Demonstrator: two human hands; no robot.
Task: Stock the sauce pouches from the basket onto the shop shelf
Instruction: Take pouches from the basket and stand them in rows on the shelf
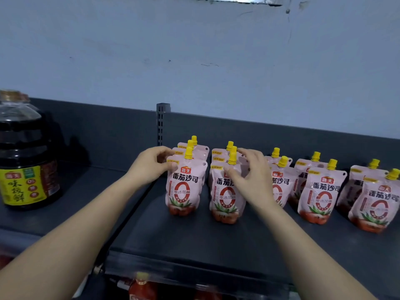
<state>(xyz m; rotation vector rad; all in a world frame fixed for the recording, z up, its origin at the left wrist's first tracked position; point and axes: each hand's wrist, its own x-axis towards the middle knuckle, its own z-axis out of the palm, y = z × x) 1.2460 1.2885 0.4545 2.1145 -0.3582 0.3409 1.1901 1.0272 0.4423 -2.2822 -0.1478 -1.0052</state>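
- Upright on the dark grey shelf (194,239), the pink sauce pouches (313,191) with yellow caps stand in short files running from front to back, all labels facing forward.
- Taking the slotted upright post (160,124) at the back panel as the marker, the first file (185,187) stands just right of it, three pouches deep.
- Next to the right of that file comes a second file (224,198), also three deep; further right of the post are three more files, each two deep as far as can be seen.
- The left hand (149,167) is at the first file's left side, its grip closed lightly on the top left edge of the front pouch, thumb and fingertips touching the pouch near the cap.
- The right hand (249,176) lies over the upper right part of the second file, its grip spread, fingers apart and curved across the front pouch and its cap; whether it pinches anything I cannot tell.
- Both bare forearms reach in from the lower edge of the view.
- Well left of the post, a large dark soy sauce jug (26,161) with a yellow label stands on the neighbouring shelf section.
- Below the shelf's front lip, a red bottle with a yellow cap (141,286) shows, blurred.
- Above the back panel is a pale wall (194,57).
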